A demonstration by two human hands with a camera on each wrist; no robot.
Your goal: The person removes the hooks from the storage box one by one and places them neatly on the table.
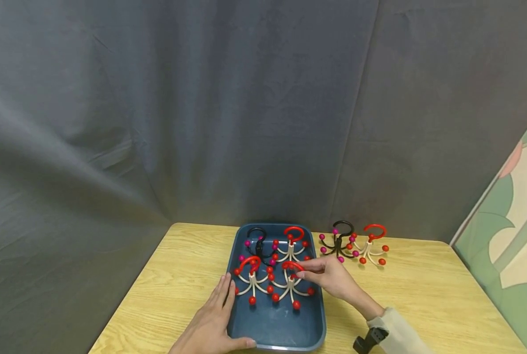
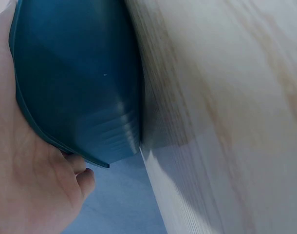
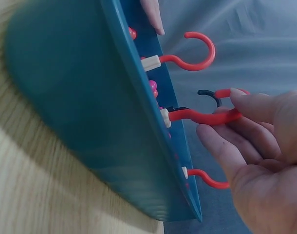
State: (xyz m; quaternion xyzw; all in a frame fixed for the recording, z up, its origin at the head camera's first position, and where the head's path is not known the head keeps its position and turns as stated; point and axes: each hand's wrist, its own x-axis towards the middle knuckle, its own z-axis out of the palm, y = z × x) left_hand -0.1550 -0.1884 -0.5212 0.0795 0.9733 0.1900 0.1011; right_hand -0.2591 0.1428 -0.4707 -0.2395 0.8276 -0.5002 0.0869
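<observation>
My right hand (image 1: 332,278) pinches the red hook of a white claw hanger with red ball tips (image 1: 291,289), whose arms spread inside the dark blue tray (image 1: 277,327). In the right wrist view, thumb and fingers meet around that red hook (image 3: 202,117). My left hand (image 1: 212,317) rests on the tray's left rim near the front corner, fingers fairly straight, thumb over the front edge. Beside the pinched hanger sits another white claw hanger (image 1: 252,282). Behind them in the tray are a third white one (image 1: 291,250) and a black one with pink balls (image 1: 259,247).
Right of the tray, a black claw hanger (image 1: 338,243) and a white one with a red hook (image 1: 368,249) lie on the wooden table (image 1: 423,290). A grey curtain (image 1: 263,108) hangs behind, and a floral panel (image 1: 511,236) stands at the right.
</observation>
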